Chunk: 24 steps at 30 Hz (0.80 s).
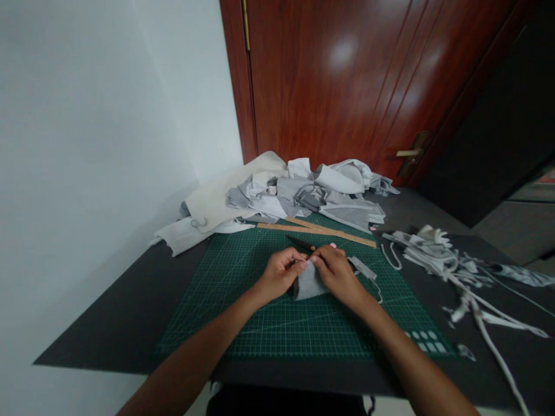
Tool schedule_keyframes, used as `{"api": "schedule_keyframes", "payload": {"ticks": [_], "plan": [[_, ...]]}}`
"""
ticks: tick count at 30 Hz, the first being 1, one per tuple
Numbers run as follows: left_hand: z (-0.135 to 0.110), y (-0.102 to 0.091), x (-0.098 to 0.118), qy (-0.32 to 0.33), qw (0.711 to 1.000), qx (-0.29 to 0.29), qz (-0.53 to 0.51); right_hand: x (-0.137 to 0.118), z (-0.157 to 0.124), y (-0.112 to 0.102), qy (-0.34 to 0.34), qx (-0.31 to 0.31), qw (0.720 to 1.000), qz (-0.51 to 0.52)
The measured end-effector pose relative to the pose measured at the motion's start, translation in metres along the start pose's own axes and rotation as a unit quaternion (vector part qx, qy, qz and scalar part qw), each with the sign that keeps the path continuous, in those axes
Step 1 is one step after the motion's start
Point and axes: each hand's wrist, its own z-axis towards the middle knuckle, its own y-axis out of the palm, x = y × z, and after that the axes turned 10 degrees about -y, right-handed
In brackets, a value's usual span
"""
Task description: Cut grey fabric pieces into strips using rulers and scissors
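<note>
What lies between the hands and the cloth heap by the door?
The head view shows a dark pointed tool, a small pink object and two wooden strips.

A plain white wall [108, 115] is seen from 9 to 11 o'clock. A glossy red-brown door [329, 75] is set at 1 o'clock, soft light reflected on its surface; its handle [407, 153] and a dark upright panel [485, 127] are located toward 2. A dark tabletop [143, 312] is extended from 8 to 4 o'clock.
</note>
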Motion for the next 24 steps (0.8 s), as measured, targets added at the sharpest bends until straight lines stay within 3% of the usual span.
{"api": "schedule_keyframes", "payload": {"ticks": [5, 16, 24], "plan": [[0.002, 0.003, -0.005, -0.013, 0.999, 0.031, -0.005, -0.001, -0.001, 0.003, 0.011, -0.009, 0.999, -0.034], [0.001, 0.014, -0.016, -0.072, 0.994, 0.024, -0.081, -0.004, -0.010, 0.022, 0.037, 0.021, 0.980, -0.196], [0.004, 0.012, -0.016, -0.055, 0.995, 0.078, -0.028, -0.011, -0.011, 0.023, 0.028, 0.036, 0.986, -0.159]]}}
